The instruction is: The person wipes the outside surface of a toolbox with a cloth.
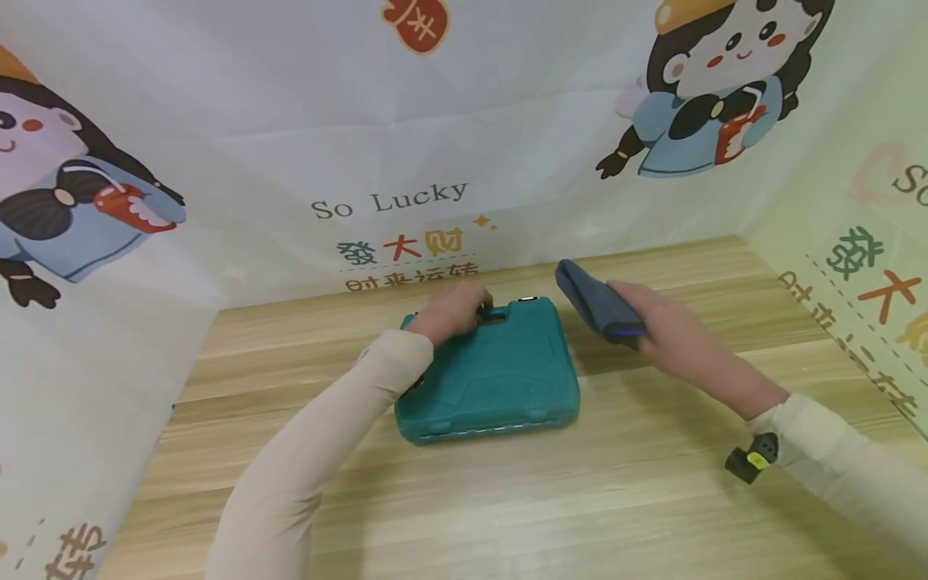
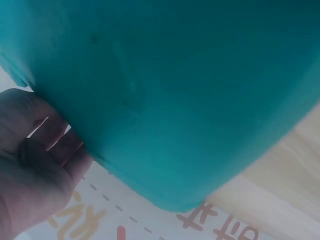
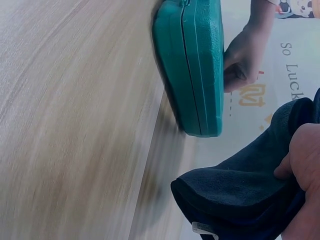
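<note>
A teal hard plastic carrying case (image 1: 507, 366) is on the wooden table, its handle side toward the back wall and its hinged edge toward me. My left hand (image 1: 453, 312) grips the case at its handle. In the left wrist view, the fingers (image 2: 62, 145) curl at the edge of the case (image 2: 165, 115). To the right of the case, my right hand (image 1: 670, 330) holds a folded dark grey-blue cloth (image 1: 590, 302) above the table. A small white tag shows on the cloth (image 3: 235, 180) in the right wrist view.
The wood-grain table (image 1: 464, 499) extends around the case on all sides. A white printed cloth backdrop (image 1: 275, 161) with cartoon figures and lettering encloses the back, left and right. A small black device (image 1: 754, 457) is at my right wrist.
</note>
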Demonstrator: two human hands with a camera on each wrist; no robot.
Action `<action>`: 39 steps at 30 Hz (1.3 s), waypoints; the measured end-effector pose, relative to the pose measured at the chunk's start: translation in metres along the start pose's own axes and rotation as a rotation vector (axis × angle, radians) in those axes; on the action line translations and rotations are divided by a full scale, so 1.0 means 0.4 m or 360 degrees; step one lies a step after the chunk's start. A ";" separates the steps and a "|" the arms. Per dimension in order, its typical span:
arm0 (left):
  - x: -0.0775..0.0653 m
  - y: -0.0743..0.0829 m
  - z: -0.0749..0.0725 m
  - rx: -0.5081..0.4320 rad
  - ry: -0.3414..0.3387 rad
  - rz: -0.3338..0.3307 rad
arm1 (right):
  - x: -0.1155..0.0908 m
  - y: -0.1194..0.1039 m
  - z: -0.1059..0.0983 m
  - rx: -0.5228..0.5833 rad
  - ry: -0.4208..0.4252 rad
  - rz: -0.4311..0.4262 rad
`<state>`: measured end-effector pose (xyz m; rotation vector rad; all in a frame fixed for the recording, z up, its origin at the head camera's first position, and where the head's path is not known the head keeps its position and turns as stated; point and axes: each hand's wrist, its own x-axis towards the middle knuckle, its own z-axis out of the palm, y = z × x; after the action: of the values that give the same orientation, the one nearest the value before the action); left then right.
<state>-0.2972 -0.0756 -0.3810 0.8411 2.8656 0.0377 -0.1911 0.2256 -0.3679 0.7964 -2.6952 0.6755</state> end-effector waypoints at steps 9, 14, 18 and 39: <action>-0.006 0.005 -0.007 0.0010 -0.0006 -0.0082 | 0.014 -0.010 0.008 0.0026 -0.0020 -0.0057; -0.012 -0.002 -0.016 -0.0032 0.0013 -0.0069 | 0.021 -0.013 0.012 0.0025 -0.0021 -0.0069; -0.040 -0.008 -0.041 -0.0129 0.0046 -0.0005 | 0.025 -0.014 0.017 0.0024 -0.0028 -0.0064; -0.453 -0.012 0.103 -0.0499 -0.0016 -0.0337 | 0.135 -0.064 0.042 0.0066 0.0005 -0.0069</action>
<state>-0.1429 -0.1782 -0.3967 0.4749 2.8152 0.4425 -0.2225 0.1740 -0.3539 0.8611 -2.6611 0.7240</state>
